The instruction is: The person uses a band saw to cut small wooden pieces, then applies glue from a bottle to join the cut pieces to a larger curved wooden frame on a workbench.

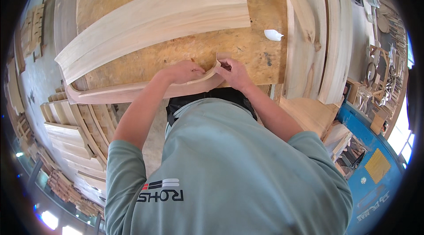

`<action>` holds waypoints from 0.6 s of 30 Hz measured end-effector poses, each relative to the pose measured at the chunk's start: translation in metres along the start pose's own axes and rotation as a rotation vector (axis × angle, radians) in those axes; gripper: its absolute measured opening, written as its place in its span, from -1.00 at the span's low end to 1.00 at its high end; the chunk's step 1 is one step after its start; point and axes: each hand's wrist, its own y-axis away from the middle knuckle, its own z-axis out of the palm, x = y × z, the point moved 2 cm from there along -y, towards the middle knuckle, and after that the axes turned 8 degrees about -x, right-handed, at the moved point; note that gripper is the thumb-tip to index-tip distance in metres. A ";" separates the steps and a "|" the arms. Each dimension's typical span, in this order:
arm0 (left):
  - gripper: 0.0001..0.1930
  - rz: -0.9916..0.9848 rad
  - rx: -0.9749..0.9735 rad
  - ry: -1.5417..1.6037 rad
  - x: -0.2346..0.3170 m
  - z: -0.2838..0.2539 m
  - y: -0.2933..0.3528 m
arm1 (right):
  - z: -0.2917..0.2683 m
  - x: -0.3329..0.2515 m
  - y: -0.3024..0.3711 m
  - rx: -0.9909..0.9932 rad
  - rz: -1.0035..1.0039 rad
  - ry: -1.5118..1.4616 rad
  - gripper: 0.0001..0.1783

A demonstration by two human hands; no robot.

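From my remote station, I see two bare hands meet close together at the near edge of a worn, orange-brown workbench (266,3), just in front of the worker's waist. The left hand (182,72) comes in on a forearm slanting up and to the right, elbow bent, knuckles uppermost and fingers curled toward the right hand (234,74). It sits at the upper edge of a curved wooden piece (190,88); I cannot tell whether its fingers grip or only rest there. The right forearm slants up and to the left, and that hand is closed on the piece's raised right end, thumb and fingers bent around it. A small brown rectangle (224,55) shows just beyond the fingertips; what it is, I cannot make out.

The curved piece runs along the bench's near edge, its long body stretching left past the left forearm. Beyond it, I see a broad pale board (163,14) lying across the bench, with a small white object (273,35) right of the board. Long planks (336,36) lie farther right, a curved slat (302,10) among them.
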 end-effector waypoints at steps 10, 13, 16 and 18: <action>-0.72 -0.065 -0.120 -0.136 0.014 -0.002 -0.002 | -0.003 -0.002 0.000 0.001 0.010 0.063 -0.54; -0.71 -0.088 -0.138 -0.143 0.017 -0.004 0.004 | -0.002 -0.002 -0.001 -0.002 0.015 0.074 -0.54; -0.69 -0.050 -0.146 -0.163 0.010 -0.003 0.006 | -0.002 -0.001 -0.002 -0.001 0.008 0.081 -0.55; -0.69 -0.027 -0.145 -0.210 0.001 -0.003 0.007 | -0.001 0.001 -0.002 0.001 -0.003 0.080 -0.54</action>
